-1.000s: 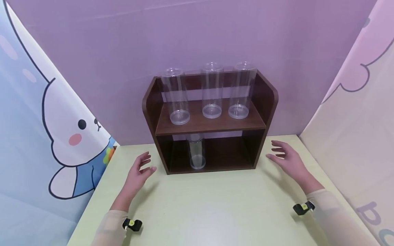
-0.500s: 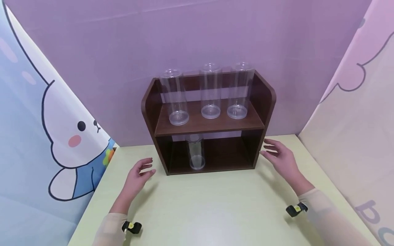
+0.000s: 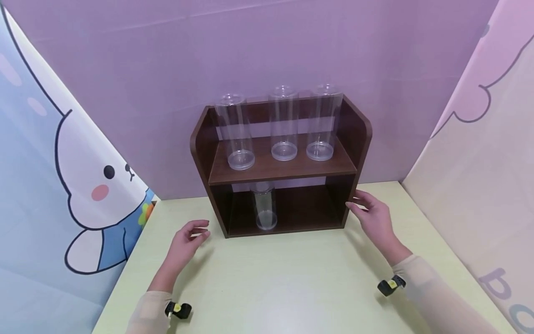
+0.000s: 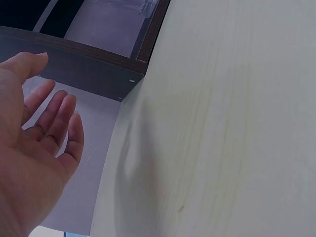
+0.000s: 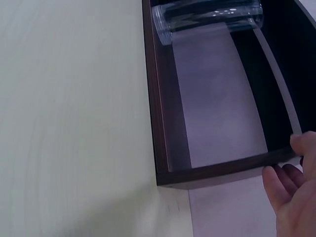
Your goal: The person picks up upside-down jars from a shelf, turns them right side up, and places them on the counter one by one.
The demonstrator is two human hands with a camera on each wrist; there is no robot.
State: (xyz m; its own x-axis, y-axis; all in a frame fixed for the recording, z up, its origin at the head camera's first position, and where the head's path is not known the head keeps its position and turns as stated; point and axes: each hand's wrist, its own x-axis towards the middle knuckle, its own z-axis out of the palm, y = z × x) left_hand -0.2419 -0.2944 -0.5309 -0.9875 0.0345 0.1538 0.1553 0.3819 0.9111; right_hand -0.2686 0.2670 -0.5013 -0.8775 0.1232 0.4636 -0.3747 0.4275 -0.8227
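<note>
A small dark-brown two-tier shelf [image 3: 288, 172] stands on the table. My right hand [image 3: 373, 220] is at its right side panel; in the right wrist view the thumb [image 5: 302, 143] lies over the panel's front edge and the fingers [image 5: 276, 185] lie along its outer face. My left hand [image 3: 183, 243] hovers left of the shelf, fingers loosely bent, holding nothing; a gap separates it from the left panel [image 4: 79, 69]. Three clear cylindrical jars stand on the upper tier: a left one [image 3: 241, 160], a middle one [image 3: 284, 151] and a right one [image 3: 320, 150]. Another clear jar [image 3: 266, 218] stands on the lower tier.
The pale table [image 3: 283, 283] extends in front of the shelf. Behind it hangs a purple cloth [image 3: 267, 46]. A rabbit-print cloth [image 3: 83, 195] borders the left side, a pink and cream one [image 3: 471, 176] the right.
My right hand has moved left, from beside the shelf up to its right panel. The left hand has come slightly lower, its fingers bending in a little. Shelf and jars stay in place.
</note>
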